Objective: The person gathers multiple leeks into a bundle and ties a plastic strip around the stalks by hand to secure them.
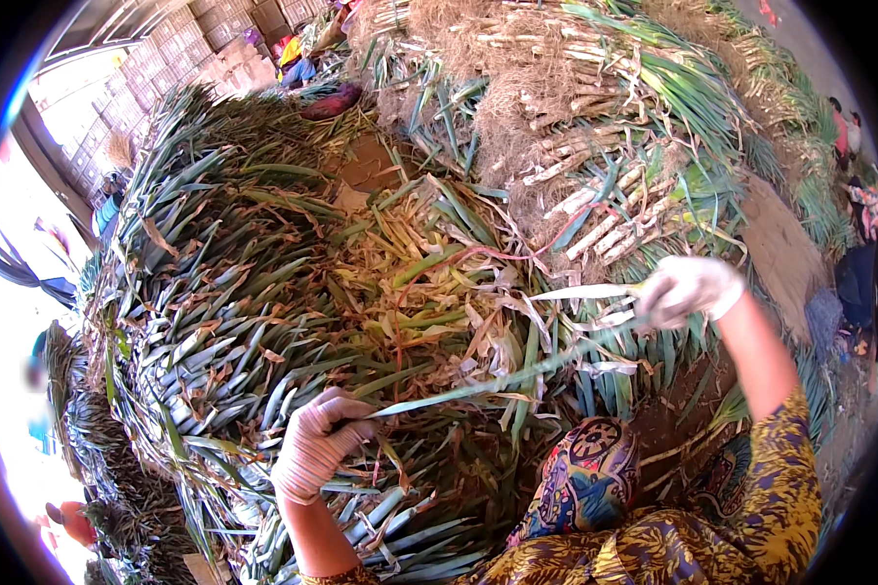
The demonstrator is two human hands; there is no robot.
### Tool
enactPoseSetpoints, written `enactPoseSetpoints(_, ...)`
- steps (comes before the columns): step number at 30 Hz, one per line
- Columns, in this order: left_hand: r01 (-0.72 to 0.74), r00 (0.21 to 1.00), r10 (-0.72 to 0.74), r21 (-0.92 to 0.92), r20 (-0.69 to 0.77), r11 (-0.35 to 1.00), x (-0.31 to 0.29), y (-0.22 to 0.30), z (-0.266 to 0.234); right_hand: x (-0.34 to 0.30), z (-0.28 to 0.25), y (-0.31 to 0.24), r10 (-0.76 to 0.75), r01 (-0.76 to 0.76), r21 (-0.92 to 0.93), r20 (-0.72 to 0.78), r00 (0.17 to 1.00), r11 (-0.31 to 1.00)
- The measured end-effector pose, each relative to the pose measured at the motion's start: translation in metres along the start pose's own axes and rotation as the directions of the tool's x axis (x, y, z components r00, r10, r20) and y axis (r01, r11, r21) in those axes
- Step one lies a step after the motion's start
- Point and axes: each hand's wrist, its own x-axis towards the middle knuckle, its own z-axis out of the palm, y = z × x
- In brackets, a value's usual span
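Note:
My left hand (324,441), in a whitish ribbed glove, is closed on one end of a long, flat green onion leaf (488,385). The leaf stretches up to the right, toward my right hand (688,291). That hand, also gloved, is closed and smeared by motion. From its fingers a pale, tapering strip (580,292) points left; whether it is a blade or a leaf, I cannot tell. Beneath both hands lie loose yellowed leaves (429,302) and green onion tops. A thin red string (473,251) winds across them.
A high bank of green onion leaves (224,283) rises on the left. Stacked green onions (546,107) with white stalks and roots fill the far right. My patterned knee (590,463) is at the lower middle. A brown board (780,249) lies at the right; several people are beyond it.

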Motion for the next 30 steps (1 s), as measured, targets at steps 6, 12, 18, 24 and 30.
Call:
enactPoseSetpoints(6,-0.109,0.820,0.491,0.762,-0.293,0.638,0.038,0.048,0.023,-0.033,-0.088,-0.023,-0.379,-0.062,-0.583,-0.602,0.703,0.810)
enactPoseSetpoints(12,-0.006,0.623,0.660,0.842,-0.419,0.540,0.183,0.029,-0.046,-0.019,-0.226,-0.024,-0.640,-0.350,-0.676,-0.733,0.228,0.649)
enactPoseSetpoints(18,0.233,0.726,0.532,0.883,-0.436,0.407,0.316,-0.113,-0.127,0.142,-0.216,-0.024,-0.725,-0.503,-0.743,-0.625,0.289,0.441)
enactPoseSetpoints(24,0.593,0.780,-0.167,0.627,-0.603,0.505,0.353,-0.184,-0.100,0.255,-0.192,-0.020,-0.784,-0.507,-0.816,-0.498,0.370,0.279)
enactPoseSetpoints(30,0.645,0.763,-0.367,0.596,-0.532,0.478,0.369,-0.263,-0.050,0.282,-0.187,0.007,-0.528,-0.714,-0.672,-0.687,0.499,0.200)
